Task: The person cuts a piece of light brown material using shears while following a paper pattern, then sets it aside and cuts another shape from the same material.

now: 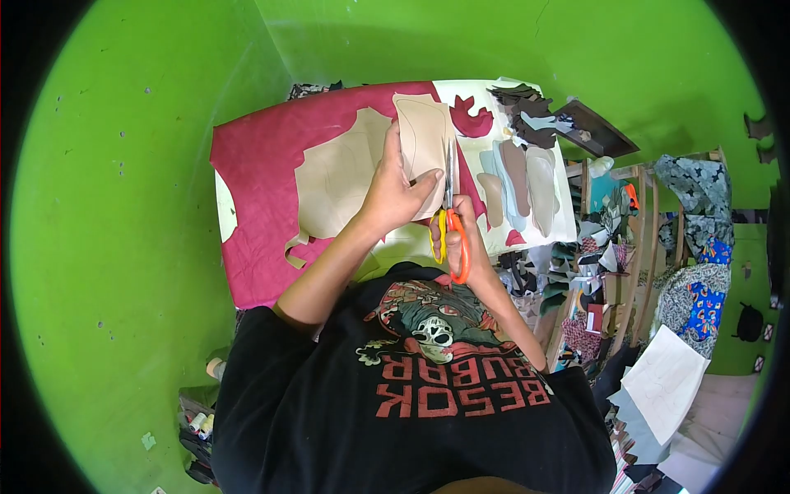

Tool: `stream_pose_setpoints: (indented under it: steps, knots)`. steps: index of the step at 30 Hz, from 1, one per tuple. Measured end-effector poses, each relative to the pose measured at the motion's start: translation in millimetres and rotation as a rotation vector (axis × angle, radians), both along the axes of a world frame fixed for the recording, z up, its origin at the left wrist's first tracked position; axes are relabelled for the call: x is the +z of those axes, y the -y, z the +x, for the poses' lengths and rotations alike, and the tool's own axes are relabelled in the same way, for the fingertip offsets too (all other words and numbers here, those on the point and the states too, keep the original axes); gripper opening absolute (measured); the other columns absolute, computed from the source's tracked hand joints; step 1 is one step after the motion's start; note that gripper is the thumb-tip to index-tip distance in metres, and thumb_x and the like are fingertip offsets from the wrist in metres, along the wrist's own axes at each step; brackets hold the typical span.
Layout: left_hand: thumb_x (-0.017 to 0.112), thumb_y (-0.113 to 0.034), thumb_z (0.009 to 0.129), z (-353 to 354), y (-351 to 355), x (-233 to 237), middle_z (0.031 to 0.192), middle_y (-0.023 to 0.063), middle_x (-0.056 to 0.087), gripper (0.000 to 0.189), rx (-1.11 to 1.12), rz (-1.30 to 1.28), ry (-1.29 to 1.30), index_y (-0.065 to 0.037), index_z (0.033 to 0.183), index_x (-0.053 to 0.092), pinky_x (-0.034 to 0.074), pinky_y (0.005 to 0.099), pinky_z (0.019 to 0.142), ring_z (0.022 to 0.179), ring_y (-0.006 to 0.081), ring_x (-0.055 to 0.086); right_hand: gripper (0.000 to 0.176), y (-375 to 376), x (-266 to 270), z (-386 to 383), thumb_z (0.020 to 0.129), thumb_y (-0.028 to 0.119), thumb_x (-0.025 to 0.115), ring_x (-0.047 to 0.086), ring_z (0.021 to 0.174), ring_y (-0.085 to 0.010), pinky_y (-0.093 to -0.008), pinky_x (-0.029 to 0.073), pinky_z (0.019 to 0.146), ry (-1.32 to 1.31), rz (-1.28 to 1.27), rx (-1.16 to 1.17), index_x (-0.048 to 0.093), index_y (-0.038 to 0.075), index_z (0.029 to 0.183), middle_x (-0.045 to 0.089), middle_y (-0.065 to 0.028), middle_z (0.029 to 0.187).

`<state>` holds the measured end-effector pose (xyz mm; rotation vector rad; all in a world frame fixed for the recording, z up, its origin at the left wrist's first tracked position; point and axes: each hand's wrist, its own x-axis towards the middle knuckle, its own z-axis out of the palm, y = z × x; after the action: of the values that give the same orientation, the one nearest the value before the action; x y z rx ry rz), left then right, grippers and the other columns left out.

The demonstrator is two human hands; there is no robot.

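My left hand grips a beige piece of material with a curved outline drawn on it, thumb on top. In my right hand are scissors with one orange and one yellow handle loop. Their blades point away from me and lie along the right edge of the beige piece. Below and to the left, a larger beige sheet with drawn outlines rests on dark red material. The fingertips of my left hand are partly hidden behind the piece.
Sole-shaped pieces in beige, grey and brown lie on the table's right side. A dark red cut-out and dark scraps are behind them. A dark tray stands at the back right. Shelving heaped with fabric is at the right.
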<state>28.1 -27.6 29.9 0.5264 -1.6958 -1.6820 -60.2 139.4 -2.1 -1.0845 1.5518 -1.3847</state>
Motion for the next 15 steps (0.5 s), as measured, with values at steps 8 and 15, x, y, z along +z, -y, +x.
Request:
stream_pose_setpoints:
  steps: [8, 15]
  knots:
    - [0.068, 0.008, 0.090, 2, -2, -2, 0.141, 0.0168, 0.051, 0.073, -0.045, 0.051, 0.007, 0.000, 0.148, 0.026, 0.041, 0.0356, 0.112, 0.132, 0.0205, 0.049, 0.081, 1, -9, 0, 0.091, 0.079, 0.052, 0.048, 0.059, -0.0096, -0.0255, 0.044, 0.053, -0.020, -0.018, -0.064, 0.035, 0.004, 0.120, 0.051, -0.0032, 0.084]
    - [0.069, 0.007, 0.090, 2, -2, -1, 0.142, 0.0175, 0.050, 0.074, -0.057, 0.041, 0.018, 0.001, 0.149, 0.025, 0.038, 0.0355, 0.114, 0.133, 0.0210, 0.049, 0.073, 0, 12, 2, 0.094, 0.072, 0.056, 0.045, 0.059, -0.0077, -0.0242, 0.042, 0.051, 0.103, 0.030, -0.031, 0.035, 0.006, 0.118, 0.047, 0.0004, 0.079]
